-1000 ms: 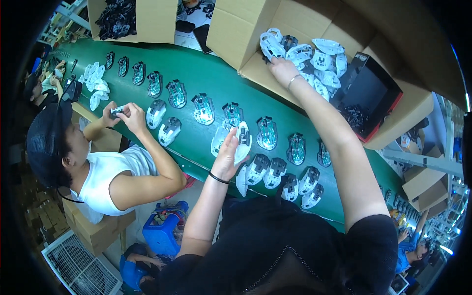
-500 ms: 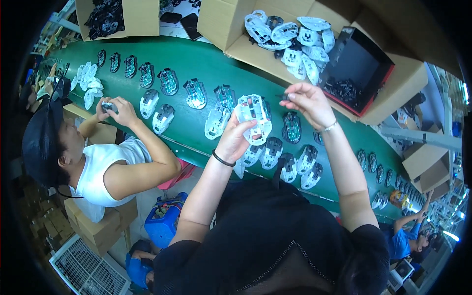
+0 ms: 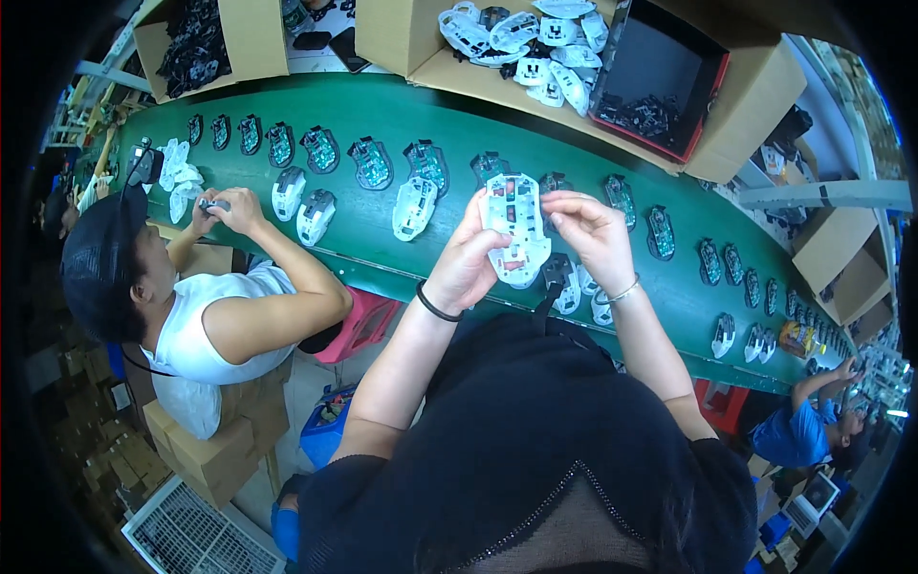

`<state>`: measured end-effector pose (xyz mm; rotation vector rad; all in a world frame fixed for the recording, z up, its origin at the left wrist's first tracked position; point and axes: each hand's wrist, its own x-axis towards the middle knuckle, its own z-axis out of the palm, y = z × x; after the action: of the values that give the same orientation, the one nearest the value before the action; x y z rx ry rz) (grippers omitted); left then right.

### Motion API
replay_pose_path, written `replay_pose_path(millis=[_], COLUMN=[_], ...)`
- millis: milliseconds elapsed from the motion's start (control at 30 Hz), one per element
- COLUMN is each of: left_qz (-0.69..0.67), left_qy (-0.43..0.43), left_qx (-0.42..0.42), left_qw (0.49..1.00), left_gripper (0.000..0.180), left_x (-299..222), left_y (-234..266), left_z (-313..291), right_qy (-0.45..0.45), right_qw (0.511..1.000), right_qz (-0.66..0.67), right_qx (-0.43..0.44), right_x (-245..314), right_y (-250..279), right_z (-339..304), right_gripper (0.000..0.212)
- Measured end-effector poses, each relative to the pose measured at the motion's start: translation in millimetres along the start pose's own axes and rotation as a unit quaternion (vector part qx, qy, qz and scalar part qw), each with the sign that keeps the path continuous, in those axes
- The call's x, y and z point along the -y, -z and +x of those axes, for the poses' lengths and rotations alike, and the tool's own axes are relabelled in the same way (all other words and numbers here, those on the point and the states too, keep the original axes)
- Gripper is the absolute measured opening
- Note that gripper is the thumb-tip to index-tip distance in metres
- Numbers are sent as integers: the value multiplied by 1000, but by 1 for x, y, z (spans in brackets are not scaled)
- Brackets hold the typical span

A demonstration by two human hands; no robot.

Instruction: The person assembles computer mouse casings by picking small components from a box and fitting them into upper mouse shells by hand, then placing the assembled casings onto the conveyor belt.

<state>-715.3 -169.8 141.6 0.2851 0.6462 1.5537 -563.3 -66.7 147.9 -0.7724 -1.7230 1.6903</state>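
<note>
My left hand [image 3: 463, 256] grips a white computer-mouse shell [image 3: 517, 225], its inner side with slots facing up, the thumb pressed on its lower part. At the shell's right edge, my right hand [image 3: 597, 237] has thumb and fingers pinched together; whatever is between them is hidden. Beyond my hands lie black mouse bases with green circuit boards [image 3: 424, 165] on the green belt [image 3: 363, 120]. To the left of my left hand a white shell [image 3: 415, 208] covers part of one base. Below my right hand, several white-and-grey mice [image 3: 566, 292] are partly covered.
A cardboard box [image 3: 421, 43] beyond the belt holds white shells [image 3: 555, 57] and a black box [image 3: 660, 72] with small black parts. At left, a co-worker in a white top [image 3: 225, 330] handles a small part. Another person in blue [image 3: 794, 430] sits at far right.
My right hand, which held a small black part apart from the shell, has come left to the shell's right edge. The shell is now more upright in view. The whole view has shifted.
</note>
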Motion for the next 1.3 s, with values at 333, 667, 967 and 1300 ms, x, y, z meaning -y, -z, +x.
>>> replay_pose_path(millis=[333, 667, 967, 1300], left_qz=[94, 143, 226, 465], left_qy=[-16, -71, -84, -220], left_qx=[11, 5, 1, -56], left_qw=[995, 987, 971, 855], left_gripper=[70, 80, 73, 64], left_x=[0, 4, 2, 9], left_y=[-2, -1, 6, 9], left_z=[-16, -20, -17, -10], right_qy=[61, 138, 147, 195], right_qw=[994, 942, 924, 878], right_qz=[-63, -301, -343, -426], right_qx=[-65, -52, -87, -99], right_x=[44, 39, 32, 29], right_y=[-10, -47, -55, -63], right_z=[-13, -4, 2, 6], right_gripper=[13, 12, 7, 6])
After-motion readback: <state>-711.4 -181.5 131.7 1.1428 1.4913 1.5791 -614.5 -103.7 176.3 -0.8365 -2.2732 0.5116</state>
